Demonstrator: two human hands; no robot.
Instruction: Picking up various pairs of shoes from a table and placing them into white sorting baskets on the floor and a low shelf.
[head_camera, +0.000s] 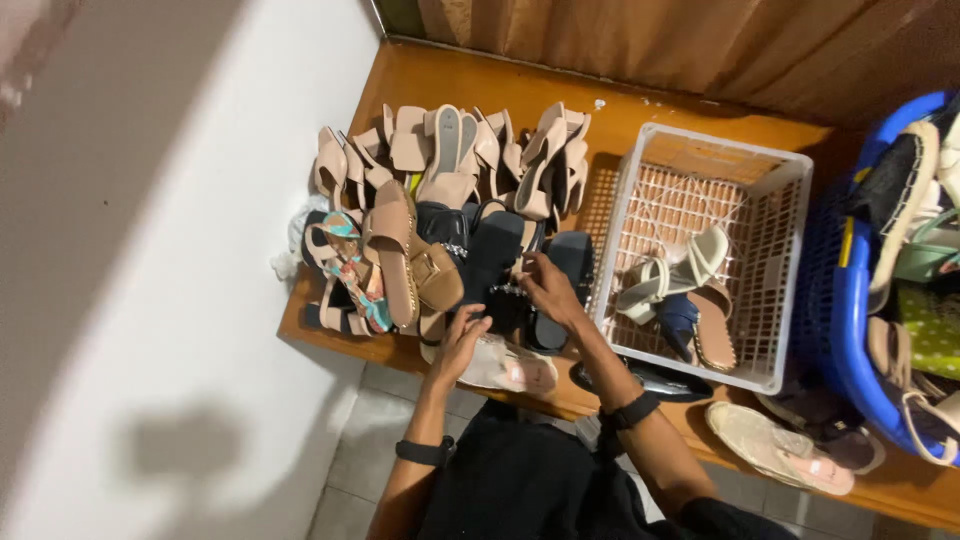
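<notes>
- Location appeared to be a footwear storeroom or shop back room.
- Wooden worktop (640, 110) carried many sandals (450, 160).
- White crate (770, 290) and blue basket (850, 320) held more pairs.

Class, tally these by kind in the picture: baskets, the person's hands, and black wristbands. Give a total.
Baskets: 2, a white basket and a blue basket
Hands: 2, the left hand and the right hand
Black wristbands: 2, the left wristband and the right wristband
Total: 6
</notes>
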